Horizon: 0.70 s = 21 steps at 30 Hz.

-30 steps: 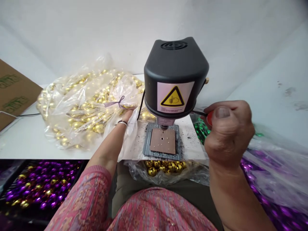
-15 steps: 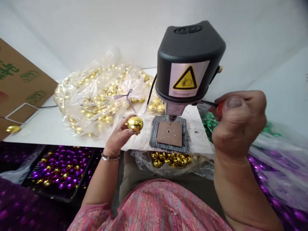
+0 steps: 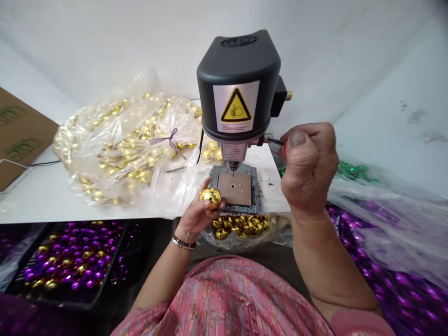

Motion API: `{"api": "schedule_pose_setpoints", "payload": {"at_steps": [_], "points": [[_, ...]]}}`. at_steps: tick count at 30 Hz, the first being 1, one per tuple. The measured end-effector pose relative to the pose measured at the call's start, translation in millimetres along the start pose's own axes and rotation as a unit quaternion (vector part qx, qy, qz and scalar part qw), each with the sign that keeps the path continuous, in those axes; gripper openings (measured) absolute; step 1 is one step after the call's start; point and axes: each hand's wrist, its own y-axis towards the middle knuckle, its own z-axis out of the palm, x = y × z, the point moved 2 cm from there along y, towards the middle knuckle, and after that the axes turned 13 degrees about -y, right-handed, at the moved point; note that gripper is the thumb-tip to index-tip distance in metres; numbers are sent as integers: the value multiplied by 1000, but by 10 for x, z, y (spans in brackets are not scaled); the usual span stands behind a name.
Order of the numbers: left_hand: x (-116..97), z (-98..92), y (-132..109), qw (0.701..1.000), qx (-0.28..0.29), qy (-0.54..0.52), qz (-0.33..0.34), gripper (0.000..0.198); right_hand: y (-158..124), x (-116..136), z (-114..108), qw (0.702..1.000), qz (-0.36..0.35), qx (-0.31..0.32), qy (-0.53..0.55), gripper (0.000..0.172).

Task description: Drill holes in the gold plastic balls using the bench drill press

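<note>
A shiny gold bauble [image 3: 210, 198] is held in the fingers of my left hand [image 3: 198, 215], at the left front corner of the brown board [image 3: 241, 189]. That board has a small hole and lies on the grey base of a black drill press [image 3: 240, 70]. Above the hole the drill bit [image 3: 233, 172] points down, apart from the bauble. On the machine's right side, my right hand [image 3: 310, 163] is wrapped round the feed lever [image 3: 275, 141]; its red knob is mostly hidden by my fingers.
A clear bag of gold baubles [image 3: 122, 144] covers the table's left part. More gold baubles [image 3: 241, 227] lie in plastic below the table edge. A black crate [image 3: 115, 261] holds purple and gold baubles. Purple baubles [image 3: 381, 270] and green ones [image 3: 357, 170] are at right.
My left hand has brought the gold bauble toward the brown board and turned it. My right hand stays on the lever. The whole view has shifted.
</note>
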Motion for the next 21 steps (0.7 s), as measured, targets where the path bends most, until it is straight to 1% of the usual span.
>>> {"api": "schedule_pose_setpoints", "payload": {"at_steps": [2,5,8,12,14,18,19,21], "points": [[9,-13,-25,1000,0,-22,-11,89,-8,-2,1,1000,1,1,9,33],[20,-16,-51,998,5,-64,-26,79,-20,-9,4,999,11,2,30,31],[14,13,-53,994,13,-110,-19,66,-29,-20,10,998,14,0,62,29],[13,50,-11,987,-14,-158,-24,43,-36,-32,12,997,16,-6,79,27],[25,70,5,984,-28,-176,-24,42,-36,-25,9,997,20,-4,78,28],[75,133,-7,971,-49,-233,-19,47,-34,11,-3,997,28,-5,78,30],[91,150,-15,968,-53,-244,-27,48,-33,21,-6,996,28,-6,81,30],[126,177,-35,963,-61,-255,-65,47,-33,36,-9,996,31,-3,83,32]]}}
